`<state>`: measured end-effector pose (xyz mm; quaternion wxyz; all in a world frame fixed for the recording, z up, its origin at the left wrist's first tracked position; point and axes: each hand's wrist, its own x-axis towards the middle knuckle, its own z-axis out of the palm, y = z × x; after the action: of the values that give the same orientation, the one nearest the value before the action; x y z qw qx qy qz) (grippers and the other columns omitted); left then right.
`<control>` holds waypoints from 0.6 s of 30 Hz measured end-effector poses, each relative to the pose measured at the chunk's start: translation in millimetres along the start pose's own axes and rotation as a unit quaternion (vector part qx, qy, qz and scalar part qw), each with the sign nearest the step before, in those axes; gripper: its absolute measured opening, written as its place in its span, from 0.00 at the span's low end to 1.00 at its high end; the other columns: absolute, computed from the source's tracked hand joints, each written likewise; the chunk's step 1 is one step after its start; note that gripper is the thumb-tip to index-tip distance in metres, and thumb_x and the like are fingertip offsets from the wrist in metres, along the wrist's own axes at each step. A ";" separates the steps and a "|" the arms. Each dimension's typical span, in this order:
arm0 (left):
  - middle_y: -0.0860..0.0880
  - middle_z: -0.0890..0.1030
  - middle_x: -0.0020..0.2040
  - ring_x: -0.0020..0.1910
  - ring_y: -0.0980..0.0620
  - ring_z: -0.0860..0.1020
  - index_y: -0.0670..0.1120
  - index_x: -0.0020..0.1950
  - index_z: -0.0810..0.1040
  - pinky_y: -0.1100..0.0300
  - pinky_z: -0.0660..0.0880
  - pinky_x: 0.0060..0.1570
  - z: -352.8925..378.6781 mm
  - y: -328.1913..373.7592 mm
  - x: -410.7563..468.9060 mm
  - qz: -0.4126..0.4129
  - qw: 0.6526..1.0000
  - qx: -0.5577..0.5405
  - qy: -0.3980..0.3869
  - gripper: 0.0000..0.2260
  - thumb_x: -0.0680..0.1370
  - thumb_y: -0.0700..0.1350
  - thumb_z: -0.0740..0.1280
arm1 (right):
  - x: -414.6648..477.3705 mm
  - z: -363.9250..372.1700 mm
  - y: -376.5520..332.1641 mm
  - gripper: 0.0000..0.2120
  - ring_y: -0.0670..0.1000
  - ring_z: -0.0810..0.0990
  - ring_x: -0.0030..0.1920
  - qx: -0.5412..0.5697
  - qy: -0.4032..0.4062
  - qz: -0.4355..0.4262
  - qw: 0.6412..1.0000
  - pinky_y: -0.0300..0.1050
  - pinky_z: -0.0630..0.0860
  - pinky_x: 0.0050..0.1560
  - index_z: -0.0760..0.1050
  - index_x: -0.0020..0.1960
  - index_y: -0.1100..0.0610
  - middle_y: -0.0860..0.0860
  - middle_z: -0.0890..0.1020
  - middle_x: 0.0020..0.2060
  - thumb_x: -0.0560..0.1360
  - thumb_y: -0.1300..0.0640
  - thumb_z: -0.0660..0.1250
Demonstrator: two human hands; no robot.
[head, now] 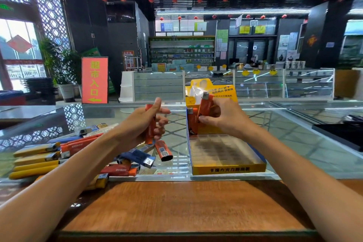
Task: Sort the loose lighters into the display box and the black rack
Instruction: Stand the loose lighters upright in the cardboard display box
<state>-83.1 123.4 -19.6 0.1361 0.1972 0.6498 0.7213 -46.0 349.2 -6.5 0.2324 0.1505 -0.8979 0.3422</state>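
Observation:
A yellow display box (228, 169) with a gridded tray stands on the glass counter, right of centre. One orange lighter (192, 122) stands upright in its far left corner. My right hand (225, 118) pinches a second orange lighter (205, 107), tilted, above that corner. My left hand (143, 124) grips an orange lighter (150, 131) upright, left of the box. Loose lighters lie on the counter at the left: yellow ones (36, 160), orange ones (82, 143), a blue one (137, 157). No black rack can be made out.
A wooden board (184, 206) covers the counter's near edge. A black object (345, 133) sits at the right on the glass. One orange lighter (164, 150) lies just left of the box. Shop counters and shelves stand far behind.

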 end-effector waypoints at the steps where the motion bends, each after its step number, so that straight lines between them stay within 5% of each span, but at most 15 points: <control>1: 0.51 0.70 0.28 0.24 0.55 0.68 0.41 0.54 0.71 0.63 0.67 0.22 -0.2 -0.9 1.2 -0.008 1.000 0.001 -0.002 0.21 0.75 0.58 0.62 | -0.3 2.2 0.3 0.13 0.50 0.79 0.48 -0.006 -0.006 0.002 1.000 0.44 0.75 0.51 0.78 0.54 0.56 0.52 0.83 0.47 0.71 0.54 0.72; 7: 0.49 0.69 0.30 0.23 0.55 0.67 0.44 0.38 0.66 0.63 0.66 0.20 1.1 -0.1 4.5 -0.047 0.998 -0.021 -0.027 0.09 0.71 0.47 0.63 | -2.2 14.5 2.5 0.09 0.43 0.75 0.40 -0.022 0.006 -0.008 1.000 0.28 0.65 0.36 0.80 0.49 0.56 0.46 0.80 0.39 0.70 0.58 0.73; 18: 0.44 0.79 0.35 0.33 0.52 0.77 0.43 0.48 0.65 0.60 0.76 0.34 5.2 1.5 2.7 0.020 0.997 -0.068 -0.005 0.07 0.81 0.46 0.56 | 1.3 36.4 5.7 0.08 0.49 0.77 0.48 -0.092 0.018 -0.004 0.996 0.35 0.74 0.44 0.79 0.50 0.60 0.55 0.82 0.48 0.71 0.61 0.71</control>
<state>-83.0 129.1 -17.4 0.1379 0.2045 0.5946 0.7652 -61.0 328.2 -32.9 0.2627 0.1261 -0.9205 0.2602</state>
